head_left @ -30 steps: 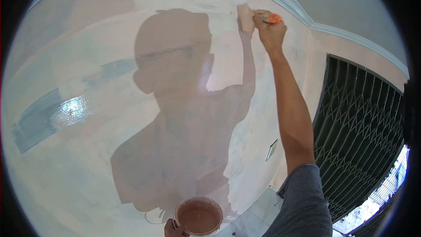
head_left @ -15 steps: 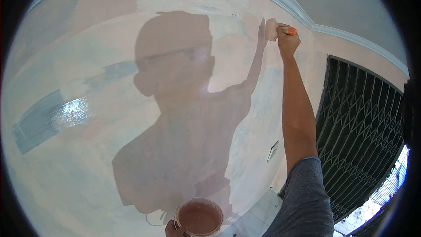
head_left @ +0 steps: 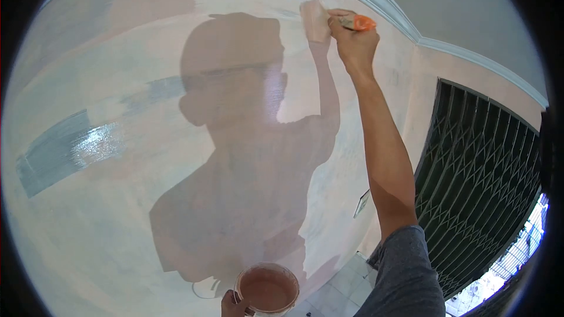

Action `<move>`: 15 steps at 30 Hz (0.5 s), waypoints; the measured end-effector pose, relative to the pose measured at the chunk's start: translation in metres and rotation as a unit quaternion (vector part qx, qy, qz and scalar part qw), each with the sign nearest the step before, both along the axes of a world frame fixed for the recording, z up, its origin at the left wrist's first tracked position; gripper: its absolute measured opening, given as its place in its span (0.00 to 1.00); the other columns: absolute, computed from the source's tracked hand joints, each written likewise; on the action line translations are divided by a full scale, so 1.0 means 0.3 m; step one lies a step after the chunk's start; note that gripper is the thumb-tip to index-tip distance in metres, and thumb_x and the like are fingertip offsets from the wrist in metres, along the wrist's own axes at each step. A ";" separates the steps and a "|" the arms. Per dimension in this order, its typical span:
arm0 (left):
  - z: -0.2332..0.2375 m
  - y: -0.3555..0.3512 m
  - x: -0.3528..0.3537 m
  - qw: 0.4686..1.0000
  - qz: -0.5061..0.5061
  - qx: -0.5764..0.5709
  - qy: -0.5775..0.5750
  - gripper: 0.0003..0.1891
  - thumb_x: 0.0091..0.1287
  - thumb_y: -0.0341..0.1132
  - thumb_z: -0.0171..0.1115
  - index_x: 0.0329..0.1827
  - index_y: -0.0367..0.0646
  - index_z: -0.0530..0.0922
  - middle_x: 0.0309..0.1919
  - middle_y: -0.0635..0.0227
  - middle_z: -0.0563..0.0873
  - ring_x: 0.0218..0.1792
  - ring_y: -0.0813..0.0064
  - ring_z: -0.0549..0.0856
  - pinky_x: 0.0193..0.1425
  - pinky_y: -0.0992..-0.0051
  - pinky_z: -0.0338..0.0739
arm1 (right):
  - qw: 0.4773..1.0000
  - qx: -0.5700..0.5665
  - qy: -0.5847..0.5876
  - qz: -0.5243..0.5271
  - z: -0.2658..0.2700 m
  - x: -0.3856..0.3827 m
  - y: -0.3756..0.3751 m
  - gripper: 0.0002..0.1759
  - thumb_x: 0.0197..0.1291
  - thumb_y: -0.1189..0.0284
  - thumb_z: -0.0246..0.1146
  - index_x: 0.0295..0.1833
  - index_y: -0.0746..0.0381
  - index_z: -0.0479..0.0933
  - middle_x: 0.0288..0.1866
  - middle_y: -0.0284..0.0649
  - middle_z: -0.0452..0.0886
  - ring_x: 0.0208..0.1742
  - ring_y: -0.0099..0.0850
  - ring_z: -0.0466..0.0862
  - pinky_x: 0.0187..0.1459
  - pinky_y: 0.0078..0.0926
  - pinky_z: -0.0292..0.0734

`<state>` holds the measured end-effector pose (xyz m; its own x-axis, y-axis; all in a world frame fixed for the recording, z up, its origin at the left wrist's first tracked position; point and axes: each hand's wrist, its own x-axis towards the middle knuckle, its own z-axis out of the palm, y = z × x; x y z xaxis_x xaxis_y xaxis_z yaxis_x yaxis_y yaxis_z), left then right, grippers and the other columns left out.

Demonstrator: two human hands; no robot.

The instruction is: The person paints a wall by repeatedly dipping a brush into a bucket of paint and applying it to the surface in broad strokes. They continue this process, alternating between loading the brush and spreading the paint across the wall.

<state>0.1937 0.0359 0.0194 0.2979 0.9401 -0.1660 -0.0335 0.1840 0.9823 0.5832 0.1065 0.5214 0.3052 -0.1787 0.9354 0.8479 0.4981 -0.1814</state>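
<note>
My right hand (head_left: 354, 41) is raised high against the wall (head_left: 117, 211), gripping a paintbrush (head_left: 320, 20) with an orange handle. Its pale, paint-laden bristles press on the wall just below the ceiling moulding (head_left: 382, 1). At the bottom of the view my left hand (head_left: 233, 305) holds a small bucket (head_left: 265, 289) of pinkish-brown paint by its rim. The wall is patchy pink-white, with a wet grey-blue streak (head_left: 70, 152) at the left. My own shadow falls across the wall's middle.
A dark folding metal gate (head_left: 476, 182) fills the adjoining wall on the right, with daylight behind its lower corner. A small wall plate (head_left: 362, 202) sits near the corner. Pale floor tiles (head_left: 335, 293) show below, beside my grey sleeve (head_left: 405, 276).
The brush swept right and down along the wall, then came back left and up to its present spot near the moulding. The bucket stayed in my left hand.
</note>
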 end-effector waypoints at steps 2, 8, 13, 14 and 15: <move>-0.013 0.000 -0.002 1.000 -0.007 0.018 -0.003 0.08 0.58 0.22 0.60 0.37 0.34 0.69 0.25 0.57 0.81 0.16 0.68 0.82 0.19 0.71 0.80 | 0.988 0.032 -0.030 0.147 0.020 -0.045 -0.041 0.09 0.51 0.71 0.69 0.38 0.63 0.87 0.29 0.37 0.86 0.31 0.24 0.84 0.39 0.23 0.79; -0.042 -0.011 -0.036 0.999 -0.003 -0.014 -0.029 0.09 0.57 0.23 0.60 0.37 0.33 0.69 0.25 0.58 0.81 0.16 0.68 0.82 0.19 0.72 0.80 | 0.999 0.024 0.042 0.008 0.059 0.162 -0.071 0.11 0.54 0.73 0.70 0.43 0.65 0.86 0.34 0.36 0.85 0.34 0.23 0.84 0.37 0.22 0.82; -0.069 -0.008 -0.043 1.000 0.000 0.011 -0.010 0.09 0.57 0.22 0.61 0.38 0.32 0.70 0.25 0.58 0.81 0.17 0.68 0.82 0.19 0.72 0.80 | 0.992 0.010 0.068 -0.106 -0.002 0.233 0.030 0.11 0.51 0.69 0.69 0.41 0.59 0.87 0.29 0.37 0.86 0.33 0.27 0.86 0.43 0.26 0.79; -0.071 -0.007 -0.048 1.000 -0.003 0.014 -0.005 0.09 0.57 0.22 0.61 0.38 0.32 0.70 0.25 0.58 0.81 0.17 0.68 0.82 0.20 0.72 0.80 | 0.992 0.011 0.068 -0.104 -0.008 0.231 0.050 0.11 0.51 0.69 0.69 0.41 0.59 0.87 0.29 0.37 0.86 0.33 0.27 0.86 0.43 0.26 0.79; -0.074 -0.005 -0.053 1.000 -0.002 0.015 -0.004 0.09 0.57 0.22 0.61 0.38 0.32 0.70 0.25 0.58 0.81 0.17 0.68 0.82 0.20 0.72 0.80 | 0.993 0.009 0.066 -0.100 -0.012 0.228 0.071 0.10 0.51 0.69 0.70 0.40 0.59 0.87 0.29 0.37 0.86 0.33 0.27 0.86 0.43 0.26 0.79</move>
